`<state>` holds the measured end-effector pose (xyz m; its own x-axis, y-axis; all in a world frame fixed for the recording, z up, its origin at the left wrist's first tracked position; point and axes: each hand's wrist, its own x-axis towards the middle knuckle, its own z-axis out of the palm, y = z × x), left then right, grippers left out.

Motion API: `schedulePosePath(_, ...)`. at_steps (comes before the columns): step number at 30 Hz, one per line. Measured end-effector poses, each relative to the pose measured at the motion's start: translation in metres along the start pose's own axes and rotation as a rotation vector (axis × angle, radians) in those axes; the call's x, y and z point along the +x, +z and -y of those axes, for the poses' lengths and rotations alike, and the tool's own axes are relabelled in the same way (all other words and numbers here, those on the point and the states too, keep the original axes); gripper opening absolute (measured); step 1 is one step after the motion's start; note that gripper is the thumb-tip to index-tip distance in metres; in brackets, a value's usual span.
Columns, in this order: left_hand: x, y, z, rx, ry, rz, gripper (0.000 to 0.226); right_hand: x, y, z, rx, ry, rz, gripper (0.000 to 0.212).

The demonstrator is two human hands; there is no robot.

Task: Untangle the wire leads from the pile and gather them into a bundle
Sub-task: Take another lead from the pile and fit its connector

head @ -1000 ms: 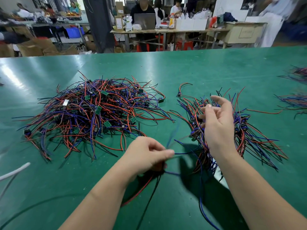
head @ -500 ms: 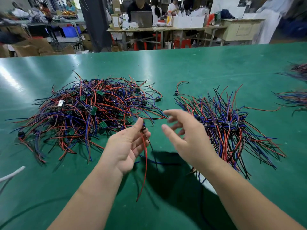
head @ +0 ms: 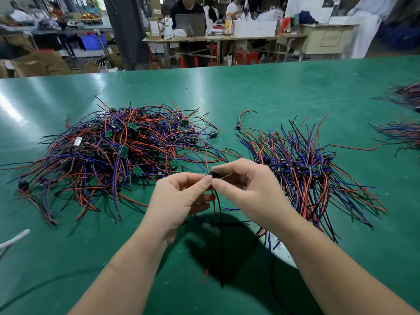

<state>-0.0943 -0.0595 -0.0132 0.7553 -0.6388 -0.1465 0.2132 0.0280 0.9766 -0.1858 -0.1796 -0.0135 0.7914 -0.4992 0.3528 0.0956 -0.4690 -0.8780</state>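
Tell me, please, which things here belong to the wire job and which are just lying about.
In the job: tangled pile; gathered bundle; wire lead pinched by left hand and right hand.
Lying about: white cable; wire heaps at far right.

Glossy green table point(head: 272, 87), wooden desks point(head: 227, 38), dark pillar point(head: 127, 30), cardboard boxes point(head: 41, 63)

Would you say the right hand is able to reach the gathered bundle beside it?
Probably yes: the bundle lies just beside the right hand with nothing between, though it and the left hand pinch a lead.
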Motion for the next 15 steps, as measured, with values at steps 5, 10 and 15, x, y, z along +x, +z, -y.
schedulePosePath(5,0.000,-0.003,0.002,0.067,0.051,0.091,0.008,0.004,-0.005,0.002,0.092,0.056,-0.031,0.023)
schedulePosePath(10,0.006,-0.009,0.012,0.579,0.293,0.010,0.017,0.011,-0.034,0.000,-0.352,-0.101,-0.422,0.011)
schedulePosePath(15,0.010,-0.016,0.017,1.013,0.463,-0.265,0.008,0.019,-0.066,-0.020,-0.882,0.235,-0.204,0.012)
